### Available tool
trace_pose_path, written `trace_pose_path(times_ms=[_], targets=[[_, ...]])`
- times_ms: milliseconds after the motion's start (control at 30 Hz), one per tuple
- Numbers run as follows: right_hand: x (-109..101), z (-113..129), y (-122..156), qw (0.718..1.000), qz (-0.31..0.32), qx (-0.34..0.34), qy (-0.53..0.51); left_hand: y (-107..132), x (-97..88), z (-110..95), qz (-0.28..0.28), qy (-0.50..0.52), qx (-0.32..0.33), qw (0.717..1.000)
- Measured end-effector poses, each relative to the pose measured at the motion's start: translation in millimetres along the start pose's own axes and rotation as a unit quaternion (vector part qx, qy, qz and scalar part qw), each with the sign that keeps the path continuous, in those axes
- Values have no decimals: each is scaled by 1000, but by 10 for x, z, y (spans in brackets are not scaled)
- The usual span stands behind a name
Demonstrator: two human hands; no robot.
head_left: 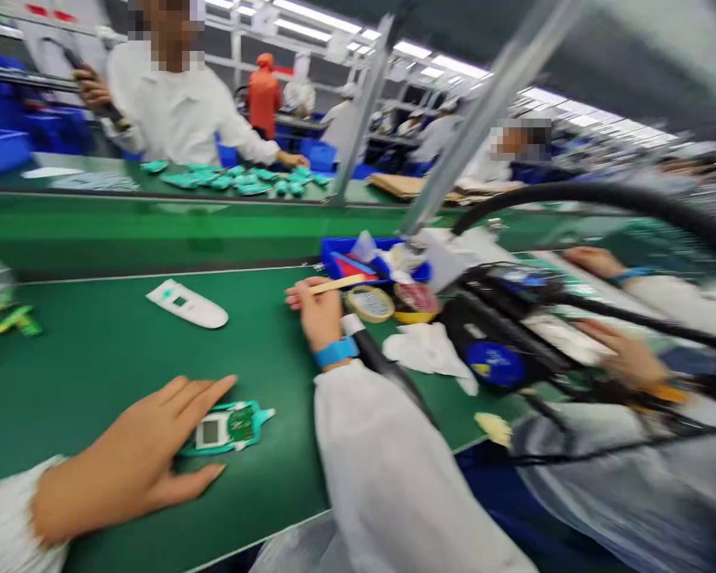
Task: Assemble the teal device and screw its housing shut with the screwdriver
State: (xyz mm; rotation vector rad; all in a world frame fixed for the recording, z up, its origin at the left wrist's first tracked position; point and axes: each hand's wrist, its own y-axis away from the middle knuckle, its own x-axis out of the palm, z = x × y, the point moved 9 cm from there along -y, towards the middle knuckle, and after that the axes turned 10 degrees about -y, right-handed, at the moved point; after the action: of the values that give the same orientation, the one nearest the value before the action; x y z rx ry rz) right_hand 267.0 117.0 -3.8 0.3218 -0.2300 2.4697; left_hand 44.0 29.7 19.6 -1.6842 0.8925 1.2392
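My left hand (134, 450) lies low over the green table, thumb and fingers spread on either side of a teal device housing (256, 423). Inside that housing show a green circuit board (240, 424) and a small grey display (211, 432). The fingers partly cover its left end, and whether they touch it I cannot tell. Farther forward, my right hand (323, 314), with a blue wristband, grips a thin pale wooden-looking stick (341, 283) beside a tape roll (370, 303). A white device cover (188, 305) with a small window lies to the left.
A blue bin (328, 253) of small items stands behind my right hand. A white cloth (423, 348), a black tool handle (387, 366) and black cables (602, 195) crowd the right. A co-worker's hands (632, 358) are there. Across the divider, another person handles teal parts (239, 181).
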Motion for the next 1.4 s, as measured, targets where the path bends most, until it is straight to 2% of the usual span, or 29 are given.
trace_pose_path(times_ms=[67, 133, 267, 367, 500, 600, 867, 1033, 1400], targets=[[17, 53, 5, 1000, 3, -2, -25, 40, 73, 91, 60, -9, -34, 998], [44, 131, 118, 999, 12, 0, -36, 17, 106, 119, 87, -9, -38, 995], [96, 326, 602, 998, 57, -28, 0, -36, 106, 87, 91, -17, -18, 995], [48, 390, 973, 994, 74, -65, 50, -34, 105, 84, 85, -13, -7, 996], [-16, 386, 1248, 993, 91, -80, 14, -39, 121, 87, 83, 12, 19, 996], [30, 363, 1328, 991, 112, -71, -6, -53, 117, 96, 82, 11, 23, 996], [238, 301, 1435, 979, 198, -36, 23, -96, 106, 108, 108, 12, 13, 994], [287, 265, 1447, 977, 212, -18, 28, -134, 131, 140, 128, 12, 10, 992], [405, 348, 1540, 945, 254, -136, 155, -187, 137, 192, 150, 50, -10, 987]])
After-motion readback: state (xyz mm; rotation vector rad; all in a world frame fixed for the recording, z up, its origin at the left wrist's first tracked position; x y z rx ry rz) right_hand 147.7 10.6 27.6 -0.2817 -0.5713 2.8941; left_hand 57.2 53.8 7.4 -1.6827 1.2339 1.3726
